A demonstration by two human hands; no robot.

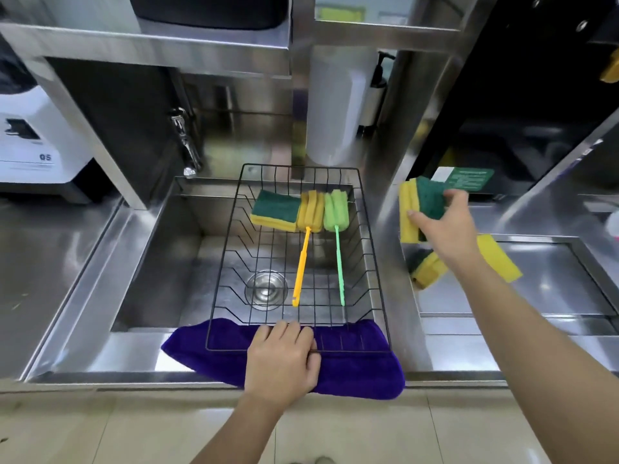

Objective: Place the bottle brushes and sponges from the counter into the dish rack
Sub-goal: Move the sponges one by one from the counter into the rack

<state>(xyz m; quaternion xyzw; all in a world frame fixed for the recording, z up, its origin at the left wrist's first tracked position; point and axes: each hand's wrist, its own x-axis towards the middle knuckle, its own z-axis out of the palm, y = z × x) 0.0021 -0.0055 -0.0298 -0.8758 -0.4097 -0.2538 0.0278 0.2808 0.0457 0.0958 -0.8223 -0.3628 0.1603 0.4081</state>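
At about two o'clock from the dish rack [365, 229], the right hand [438, 226] is raised above the steel counter [536, 283] with its fingers closed around a yellow-and-green sponge [418, 205]; the thumb presses the yellow foam while the fingertips [452, 195] curl over the green scouring face. The held sponge stands on edge, clear of the counter, and its reflection shows in the shiny upright panel beside it. Below the wrist, at five o'clock from the held one, another sponge [428, 266] lies on the counter, and a further yellow sponge [499, 259] rests flat just to the far side of the forearm.

At six o'clock on the rack, the left hand [281, 356] is clenched over the near rim wire, knuckles up. That near edge sits on a purple cloth [361, 366] draped over the front lip of the sink [160, 262], while the black wire rack spans the basin.

Inside the rack, toward twelve o'clock, one sponge [276, 211] lies green side up. Touching it on its three o'clock side is the foam head of a yellow bottle brush [306, 246], and just beside that a green bottle brush [336, 229]; both handles run back toward six o'clock. A clear glass bowl [266, 289] sits in the basin under the wires, near the yellow handle's tip.
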